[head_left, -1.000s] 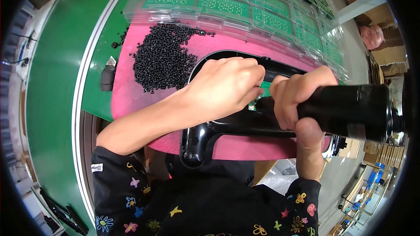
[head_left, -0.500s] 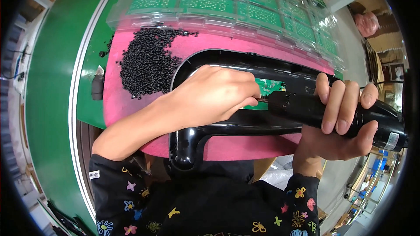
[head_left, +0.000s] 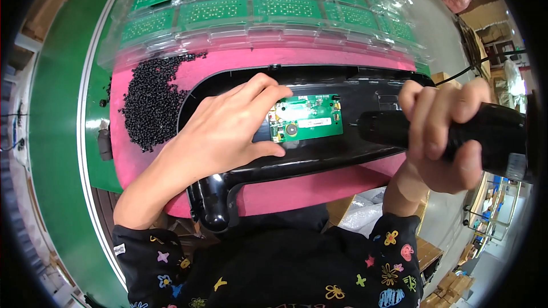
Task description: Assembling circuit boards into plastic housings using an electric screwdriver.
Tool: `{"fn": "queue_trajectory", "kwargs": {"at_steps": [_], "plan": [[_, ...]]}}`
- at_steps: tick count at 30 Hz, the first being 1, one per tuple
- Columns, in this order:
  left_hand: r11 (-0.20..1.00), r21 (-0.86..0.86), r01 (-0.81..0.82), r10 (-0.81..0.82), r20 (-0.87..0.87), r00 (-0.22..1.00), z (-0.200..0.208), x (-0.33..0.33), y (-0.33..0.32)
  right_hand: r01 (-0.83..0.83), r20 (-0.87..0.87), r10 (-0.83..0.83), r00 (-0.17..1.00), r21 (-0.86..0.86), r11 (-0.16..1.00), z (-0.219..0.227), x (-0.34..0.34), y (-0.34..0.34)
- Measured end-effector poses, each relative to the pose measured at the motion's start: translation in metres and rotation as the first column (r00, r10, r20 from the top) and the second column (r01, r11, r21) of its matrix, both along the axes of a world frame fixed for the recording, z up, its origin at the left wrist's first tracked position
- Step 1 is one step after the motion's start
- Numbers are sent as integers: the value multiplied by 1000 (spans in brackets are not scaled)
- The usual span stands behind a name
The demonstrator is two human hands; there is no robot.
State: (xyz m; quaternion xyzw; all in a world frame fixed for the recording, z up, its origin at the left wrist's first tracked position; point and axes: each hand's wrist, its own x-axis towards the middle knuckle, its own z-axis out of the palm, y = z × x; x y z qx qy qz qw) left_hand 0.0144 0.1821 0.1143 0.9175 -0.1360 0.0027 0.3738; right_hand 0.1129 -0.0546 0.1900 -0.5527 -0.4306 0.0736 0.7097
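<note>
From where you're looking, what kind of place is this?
Probably a factory or workshop: there are many green boards, a heap of black bits, and a power tool in the right hand.

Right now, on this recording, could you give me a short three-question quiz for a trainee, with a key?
1. Which hand holds the black power tool?
2. True or false: most of the small black parts lie to the left of the black housing.
3. The green circuit board beside the left hand lies:
A) among the small black parts
B) inside the black housing
C) on the floor

Key: 1. The right hand. 2. True. 3. B.
</note>
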Motion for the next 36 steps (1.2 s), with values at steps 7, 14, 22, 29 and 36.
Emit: {"fn": "queue_trajectory", "kwargs": {"at_steps": [7, 14, 22, 29, 36], "plan": [[998, 62, -22, 25, -58, 998, 5, 2, -6, 247, -123, -254, 959, -69, 966, -17, -15, 7], [996, 82, -31, 36, -56, 998, 6, 3, -6, 236, -128, -244, 961, -79, 969, -19, -17, 11], [996, 87, -10, 12, -26, 1000, 4, 3, -6, 236, -116, -245, 962, -85, 968, -20, -17, 13], [995, 104, 1, 0, -17, 1000, 3, 0, -3, 219, -109, -221, 969, -33, 975, -23, -10, 10], [995, 101, 14, -15, 5, 1000, 1, 0, -3, 208, -97, -211, 973, -33, 978, -22, -8, 8]]}}
